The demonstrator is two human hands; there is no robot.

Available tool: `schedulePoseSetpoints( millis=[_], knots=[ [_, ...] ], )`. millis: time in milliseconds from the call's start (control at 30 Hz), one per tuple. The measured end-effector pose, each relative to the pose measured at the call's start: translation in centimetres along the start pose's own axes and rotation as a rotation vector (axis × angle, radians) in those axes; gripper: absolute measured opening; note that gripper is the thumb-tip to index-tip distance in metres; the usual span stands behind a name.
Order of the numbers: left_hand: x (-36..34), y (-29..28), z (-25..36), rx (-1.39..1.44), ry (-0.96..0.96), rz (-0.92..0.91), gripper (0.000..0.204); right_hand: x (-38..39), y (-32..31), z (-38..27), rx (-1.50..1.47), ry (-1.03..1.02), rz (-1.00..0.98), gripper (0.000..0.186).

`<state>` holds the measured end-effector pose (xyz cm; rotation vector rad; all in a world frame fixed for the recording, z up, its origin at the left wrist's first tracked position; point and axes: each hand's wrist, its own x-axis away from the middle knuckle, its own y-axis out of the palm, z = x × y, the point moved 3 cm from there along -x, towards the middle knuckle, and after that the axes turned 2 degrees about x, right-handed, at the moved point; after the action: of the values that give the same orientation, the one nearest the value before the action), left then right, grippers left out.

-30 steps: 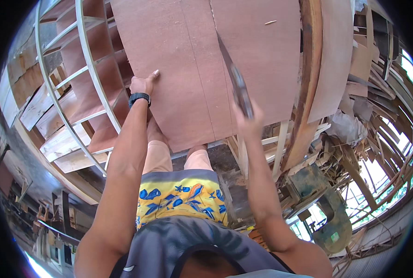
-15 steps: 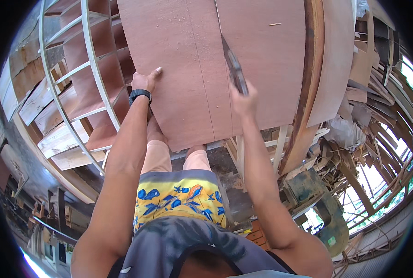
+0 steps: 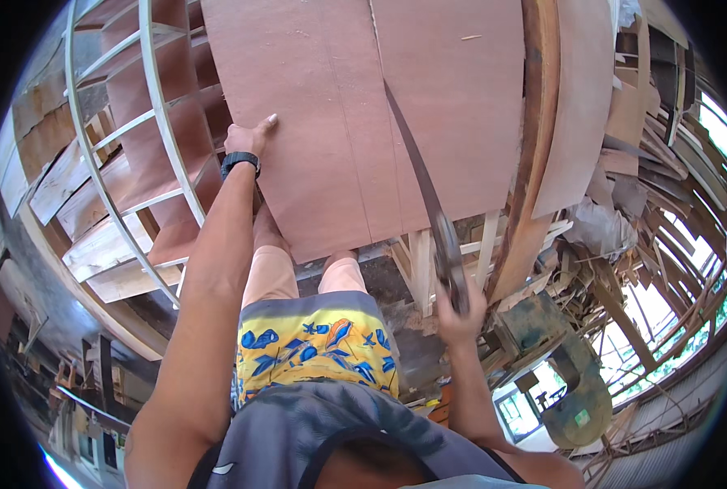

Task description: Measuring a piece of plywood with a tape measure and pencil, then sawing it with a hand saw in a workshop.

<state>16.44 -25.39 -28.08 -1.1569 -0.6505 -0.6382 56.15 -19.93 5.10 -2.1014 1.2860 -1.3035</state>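
A reddish-brown plywood sheet [image 3: 298, 183] lies in front of me, with pencil lines along it and sawdust toward its far part. A narrow cut runs in from the far side. My right hand [image 3: 461, 319] is closed round the handle of a handsaw [image 3: 419, 167], low and right of the sheet's near edge. The blade slants up and left across the sheet, and its tip is at the near end of the cut. At the sheet's left edge, my left hand [image 3: 247, 138] holds on with the thumb on top; its other fingers are partly hidden.
On the left stands a pale wooden lattice frame [image 3: 161, 114] with plywood behind it. A thick brown timber beam [image 3: 540, 114] runs along the right. Wood offcuts [image 3: 624, 163] pile up farther right, near a greenish machine [image 3: 579, 407]. Pale wooden legs [image 3: 420, 265] show under the sheet.
My right hand has drawn the handsaw back toward me and to the right, baring much more of its blade. My left hand stays on the sheet's edge.
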Motion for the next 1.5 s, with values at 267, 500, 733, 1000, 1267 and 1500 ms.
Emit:
schedulePoseSetpoints(
  millis=[267,500,733,1000,1267,1500],
  knots=[
    [0.0,1.6,1.6,-0.044,-0.026,-0.043,0.098,-21.2,11.3,0.6,-0.040,-0.120,0.124,0.023],
    [-0.1,-0.3,0.6,-0.016,-0.044,-0.005,0.098,3.9,-2.4,-0.7,-0.009,0.091,-0.015,0.039],
    [0.5,-0.2,1.4,-0.065,-0.040,0.025,0.100,-8.2,4.6,2.0,-0.040,-0.167,0.090,0.017],
    [0.0,0.4,1.7,-0.065,-0.023,0.006,0.096,-16.6,9.8,1.0,-0.072,-0.072,0.096,0.029],
    [-0.4,0.0,2.0,-0.024,0.089,0.045,0.094,2.2,-4.1,-4.9,-0.135,0.220,-0.053,0.035],
    [0.0,0.5,2.5,-0.075,0.056,0.075,0.092,-13.6,6.1,0.4,-0.078,-0.033,0.042,0.021]
  ],
)
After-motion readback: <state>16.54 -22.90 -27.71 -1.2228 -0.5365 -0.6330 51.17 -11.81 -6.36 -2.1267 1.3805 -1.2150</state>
